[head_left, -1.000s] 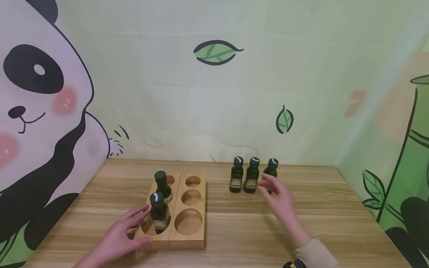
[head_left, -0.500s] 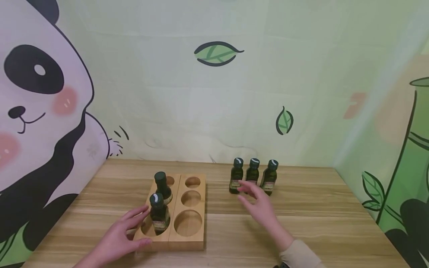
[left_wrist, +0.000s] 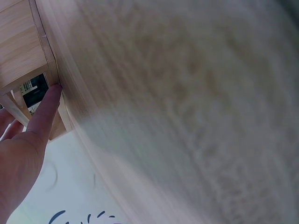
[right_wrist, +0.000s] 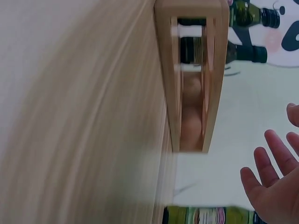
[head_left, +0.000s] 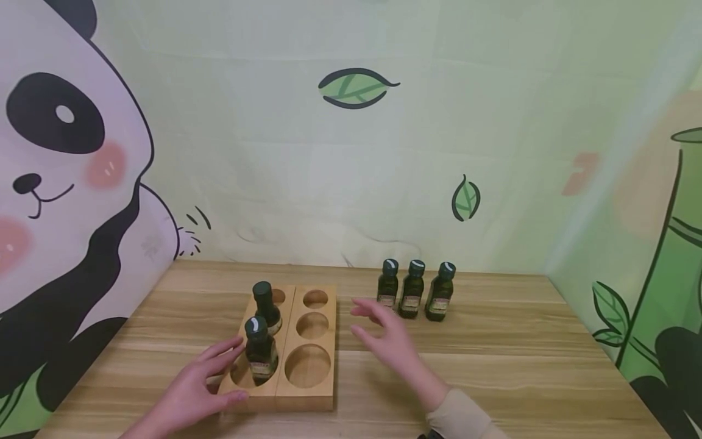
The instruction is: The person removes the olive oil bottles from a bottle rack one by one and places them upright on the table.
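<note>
In the head view my left hand (head_left: 189,387) touches the near left corner of a two-column wooden rack (head_left: 304,399). Its thumb lies along the front edge and its fingers reach the left side; the left wrist view shows the thumb at the rack's wooden edge. A dark green bottle (head_left: 261,353) stands in the front left hole, with a slimmer dark bottle (head_left: 267,312) behind it. Right of the rack, my right hand (head_left: 392,338) is in the air with fingers spread and nothing held. Its fingertips point toward the rack's right column, whose three round holes hold no bottles.
Three small dark green bottles stand near the back: a left bottle (head_left: 388,283) partly behind my right hand, a middle bottle (head_left: 412,292) and a right bottle (head_left: 440,296). Behind the wooden table (head_left: 510,347) rises a printed panda and leaf backdrop (head_left: 351,183).
My right hand has moved left, from in front of the right bottle past the other two to beside the rack. The left hand, rack and bottles stay in place.
</note>
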Tool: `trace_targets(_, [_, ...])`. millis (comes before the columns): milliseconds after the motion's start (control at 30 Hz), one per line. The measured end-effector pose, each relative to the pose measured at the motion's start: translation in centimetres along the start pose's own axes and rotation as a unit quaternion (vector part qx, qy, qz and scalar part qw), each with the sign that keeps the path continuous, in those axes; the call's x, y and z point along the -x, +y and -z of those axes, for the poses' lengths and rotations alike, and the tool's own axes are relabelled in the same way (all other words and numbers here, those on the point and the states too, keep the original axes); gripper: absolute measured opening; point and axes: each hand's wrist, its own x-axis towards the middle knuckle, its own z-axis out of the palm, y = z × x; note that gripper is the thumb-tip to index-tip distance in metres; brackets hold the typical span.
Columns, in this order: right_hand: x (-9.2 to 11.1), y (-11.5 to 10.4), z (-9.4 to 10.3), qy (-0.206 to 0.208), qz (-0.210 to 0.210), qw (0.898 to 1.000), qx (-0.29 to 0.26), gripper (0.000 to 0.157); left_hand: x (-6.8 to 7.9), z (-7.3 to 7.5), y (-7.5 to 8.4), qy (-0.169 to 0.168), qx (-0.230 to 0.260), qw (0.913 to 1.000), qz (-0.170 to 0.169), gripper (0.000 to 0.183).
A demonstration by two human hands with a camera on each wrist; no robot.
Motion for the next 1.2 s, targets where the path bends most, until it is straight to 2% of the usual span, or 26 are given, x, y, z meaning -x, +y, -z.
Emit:
trace_targets(267, [-0.2,-1.2,-3.0,-0.029,-0.006,0.999,-0.015,0.049,0.1,-0.1,-0.1,-0.002,-0.002,1.0,0.005,0.085])
trace_targets(600, [-0.7,-3.2,-6.1,-0.064,0.027,0.997,-0.031,0.052,0.1,-0.1,0.0,0.002,0.003,1.0,0.002,0.085])
trace_targets(1200, [-1.9,-6.1,-9.2,-0.093,0.015,0.994,-0.051,0.059,-0.1,0.0,0.2,0.0,0.002,1.0,0.009,0.084])
